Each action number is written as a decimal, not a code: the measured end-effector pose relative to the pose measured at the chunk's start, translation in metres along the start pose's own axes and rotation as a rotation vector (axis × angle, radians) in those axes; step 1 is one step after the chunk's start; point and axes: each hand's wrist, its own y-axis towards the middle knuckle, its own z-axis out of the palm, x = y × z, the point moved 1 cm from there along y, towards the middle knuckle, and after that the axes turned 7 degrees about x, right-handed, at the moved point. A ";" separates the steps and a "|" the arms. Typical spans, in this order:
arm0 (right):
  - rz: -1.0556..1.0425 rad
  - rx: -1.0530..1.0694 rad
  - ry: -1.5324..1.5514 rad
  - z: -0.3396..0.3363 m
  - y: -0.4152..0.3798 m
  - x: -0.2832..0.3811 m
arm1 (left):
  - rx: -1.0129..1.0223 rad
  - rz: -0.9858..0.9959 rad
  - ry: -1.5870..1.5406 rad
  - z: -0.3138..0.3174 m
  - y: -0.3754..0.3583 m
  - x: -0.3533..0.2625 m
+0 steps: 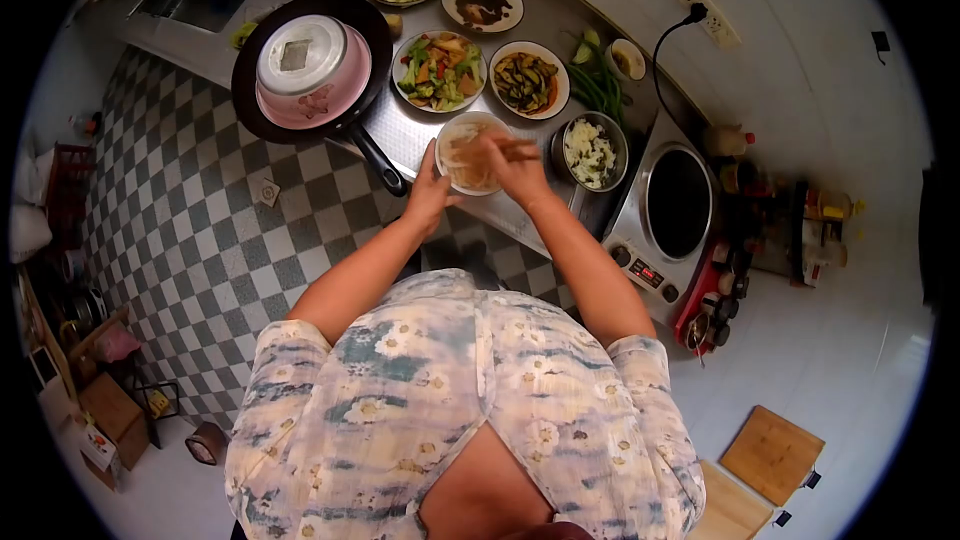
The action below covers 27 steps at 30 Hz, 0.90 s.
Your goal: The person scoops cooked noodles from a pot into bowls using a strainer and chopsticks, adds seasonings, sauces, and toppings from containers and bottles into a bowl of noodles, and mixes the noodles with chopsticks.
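Left hand: the left hand grips the rim of the round pale bowl on the steel bench.
Right hand: the right hand, over the bowl, clenches thin chopsticks.

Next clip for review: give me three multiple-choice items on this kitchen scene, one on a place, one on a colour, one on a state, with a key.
1. Where is the bowl that both hands work at?
A. on the steel counter edge, beside the metal bowl of white food
B. on the checkered floor
C. on the induction cooker

2. What colour is the upturned basin in the black pan?
A. green
B. pink
C. blue

3. What is the right hand doing?
A. hanging free
B. holding chopsticks over the bowl
C. gripping the pan handle

Key: 1 A, the bowl sits at the counter edge with the left hand on its rim; 2 B, the basin sides are pink; 3 B, the chopsticks reach over the bowl.
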 end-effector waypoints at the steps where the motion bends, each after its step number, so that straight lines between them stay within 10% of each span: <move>1: 0.030 0.001 0.031 -0.002 -0.001 -0.007 | 0.009 -0.007 0.010 -0.002 0.001 0.002; 12: 0.293 -0.063 0.278 -0.022 -0.020 -0.048 | -0.019 0.026 -0.029 -0.003 0.004 0.012; 27: -0.011 -0.036 -0.120 -0.014 0.015 0.001 | -0.013 0.022 -0.032 -0.005 0.010 0.008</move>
